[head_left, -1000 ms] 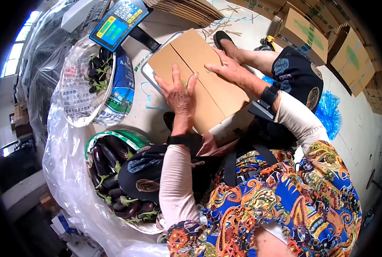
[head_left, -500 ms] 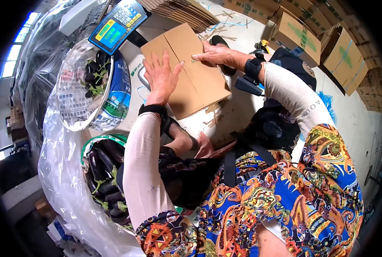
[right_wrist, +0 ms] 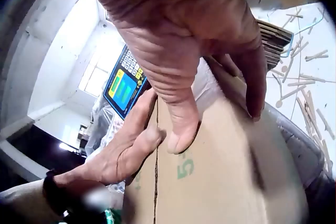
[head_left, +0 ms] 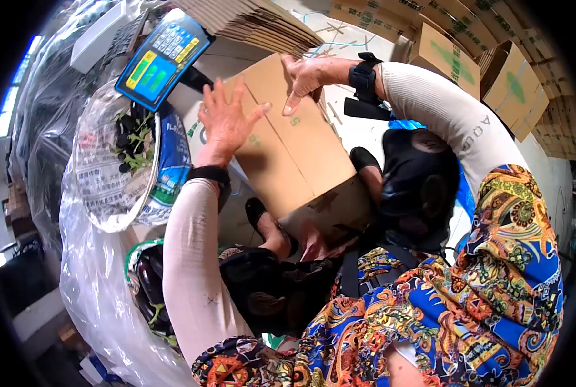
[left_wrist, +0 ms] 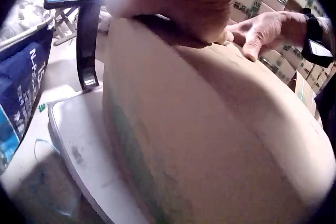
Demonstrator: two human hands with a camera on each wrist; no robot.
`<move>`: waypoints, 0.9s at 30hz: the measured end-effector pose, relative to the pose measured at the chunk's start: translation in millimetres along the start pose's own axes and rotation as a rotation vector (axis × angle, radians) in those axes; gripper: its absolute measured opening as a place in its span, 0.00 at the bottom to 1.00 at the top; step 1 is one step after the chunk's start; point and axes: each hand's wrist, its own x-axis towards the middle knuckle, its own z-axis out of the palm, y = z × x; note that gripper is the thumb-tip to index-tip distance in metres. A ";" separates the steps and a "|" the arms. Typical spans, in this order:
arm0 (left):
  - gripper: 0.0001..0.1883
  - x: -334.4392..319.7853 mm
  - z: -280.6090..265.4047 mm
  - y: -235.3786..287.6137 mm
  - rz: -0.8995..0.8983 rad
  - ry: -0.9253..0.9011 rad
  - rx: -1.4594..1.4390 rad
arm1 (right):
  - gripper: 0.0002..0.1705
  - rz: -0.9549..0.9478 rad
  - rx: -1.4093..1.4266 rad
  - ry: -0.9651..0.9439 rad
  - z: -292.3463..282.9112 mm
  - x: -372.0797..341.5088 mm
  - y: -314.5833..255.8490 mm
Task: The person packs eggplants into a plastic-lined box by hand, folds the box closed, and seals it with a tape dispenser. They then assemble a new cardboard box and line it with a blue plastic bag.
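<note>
A closed cardboard box, its top flaps meeting at a centre seam, sits tilted between both hands. My left hand lies at its far left edge with fingers spread and the thumb toward the seam. My right hand grips the far right edge, thumb on top; in the right wrist view the hand's fingers reach down the side. Beside the box in the left wrist view is the scale's pale platform. The box's underside is hidden.
The scale display stands at the far left. A woven sack and a green-rimmed container hold eggplants. Flattened cartons are stacked beyond the box, other cartons at upper right. A foot rests nearby.
Both hands have shifted toward the box's far end, the right one now round its far right edge. The box has turned and tilted, and more of its near side shows. The view has shifted too.
</note>
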 end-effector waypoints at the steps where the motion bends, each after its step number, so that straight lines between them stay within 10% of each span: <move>1: 0.48 8.8 -0.7 -1.5 -0.011 -0.006 0.010 | 0.80 -0.006 -0.036 0.010 -1.3 2.3 2.1; 9: 0.39 18.3 -5.8 21.0 0.033 0.310 0.107 | 0.85 -0.072 -0.156 0.039 -7.1 -7.8 19.5; 13: 0.32 29.3 -23.8 32.8 -0.094 0.210 0.117 | 0.71 -0.577 -0.045 0.401 6.9 6.8 77.1; 17: 0.31 33.1 -31.4 29.7 -0.126 0.154 0.086 | 0.43 -0.025 0.608 0.265 -5.4 -32.6 122.2; 20: 0.31 28.9 -30.7 25.9 -0.137 0.140 0.031 | 0.28 0.007 -0.095 1.029 -19.4 -17.9 238.5; 27: 0.24 23.6 -43.7 25.4 -0.121 0.149 -0.004 | 0.30 0.648 -0.137 1.006 -48.3 -61.5 344.5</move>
